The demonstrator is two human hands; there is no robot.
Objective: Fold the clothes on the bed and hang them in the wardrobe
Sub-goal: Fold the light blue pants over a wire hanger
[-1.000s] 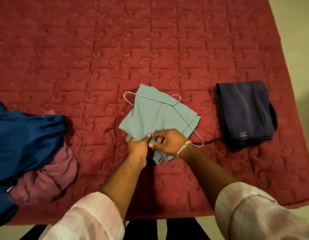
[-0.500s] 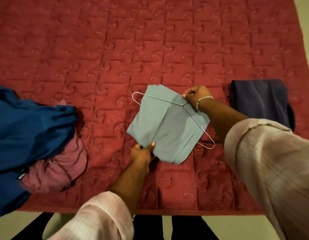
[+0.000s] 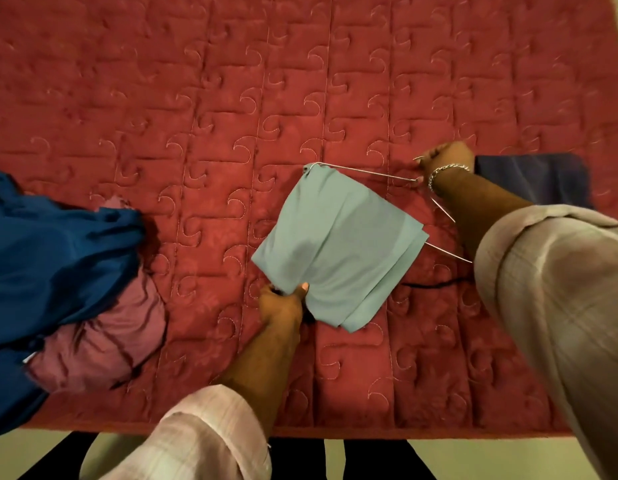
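A folded pale green cloth point(image 3: 338, 247) hangs over a thin metal wire hanger point(image 3: 366, 171) in the middle of the red quilted bed point(image 3: 231, 98). My right hand point(image 3: 444, 159) grips the hanger at its hook end, to the right of the cloth. My left hand point(image 3: 283, 301) pinches the cloth's lower left corner. The hanger's lower wire point(image 3: 449, 252) shows right of the cloth; the rest of it lies under the fabric.
A heap of dark blue cloth point(image 3: 54, 258) lies over a maroon garment point(image 3: 103, 337) at the bed's left edge. A folded navy garment point(image 3: 532, 178) sits at the right, partly behind my right arm. The bed's near edge point(image 3: 335, 433) runs just above my legs.
My right hand went from the cloth's lower edge up to the hanger's hook and has pulled it rightward. The cloth now sits bunched at the hanger's left end. My left hand keeps its hold.
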